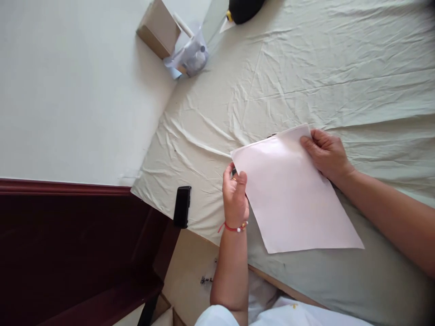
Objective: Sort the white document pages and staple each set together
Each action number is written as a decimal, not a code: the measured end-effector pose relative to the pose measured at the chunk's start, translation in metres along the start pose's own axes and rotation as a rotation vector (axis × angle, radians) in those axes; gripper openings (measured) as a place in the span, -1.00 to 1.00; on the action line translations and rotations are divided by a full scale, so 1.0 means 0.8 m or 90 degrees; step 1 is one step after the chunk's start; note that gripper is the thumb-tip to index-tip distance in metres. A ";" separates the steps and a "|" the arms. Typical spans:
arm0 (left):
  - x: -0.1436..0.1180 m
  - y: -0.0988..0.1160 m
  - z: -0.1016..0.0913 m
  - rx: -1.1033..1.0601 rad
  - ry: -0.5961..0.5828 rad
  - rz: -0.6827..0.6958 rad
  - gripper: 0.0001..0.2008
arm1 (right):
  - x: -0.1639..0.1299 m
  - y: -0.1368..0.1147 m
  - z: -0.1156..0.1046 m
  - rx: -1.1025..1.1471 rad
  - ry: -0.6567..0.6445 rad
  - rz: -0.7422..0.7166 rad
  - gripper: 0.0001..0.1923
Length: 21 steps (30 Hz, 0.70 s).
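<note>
White paper sheets (292,194), seemingly a thin stack by the doubled top edge, are held tilted above the cloth-covered surface. My right hand (328,151) pinches their upper right edge, thumb on top and fingers behind. At the upper left edge is my left hand (235,194), its fingers curled around the side and its thumb along the edge. A red string bracelet (234,227) with beads circles the left wrist. Something small and dark (271,135) peeks out behind the paper's top edge; a dark bit also shows between my left fingers. What they belong to is hidden.
A wrinkled pale green cloth (204,122) covers the surface. A black phone (182,207) lies by its near left edge. Against the wall stand a cardboard box (159,29) and a translucent plastic container (193,56). A black object (244,10) lies at the top; dark red wood (68,244) is lower left.
</note>
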State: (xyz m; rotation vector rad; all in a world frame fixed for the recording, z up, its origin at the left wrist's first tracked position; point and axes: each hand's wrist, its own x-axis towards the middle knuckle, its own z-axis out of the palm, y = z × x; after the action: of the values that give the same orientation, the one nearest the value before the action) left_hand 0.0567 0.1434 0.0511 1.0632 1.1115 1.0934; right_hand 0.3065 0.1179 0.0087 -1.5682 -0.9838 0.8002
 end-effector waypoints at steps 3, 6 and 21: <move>-0.025 -0.009 -0.001 -0.033 0.017 0.009 -0.34 | -0.001 0.001 0.003 0.087 0.021 0.022 -0.73; -0.031 -0.015 -0.009 -0.058 -0.033 -0.023 -0.51 | -0.003 -0.004 0.004 0.167 0.027 0.038 -0.80; -0.014 -0.020 -0.006 -0.023 -0.114 -0.047 -0.56 | -0.012 -0.013 0.000 0.146 0.030 0.028 -0.83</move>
State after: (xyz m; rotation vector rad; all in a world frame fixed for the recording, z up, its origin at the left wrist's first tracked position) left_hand 0.0525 0.1303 0.0362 1.0620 0.9770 0.9377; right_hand 0.3004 0.1100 0.0191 -1.4085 -0.7969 0.8711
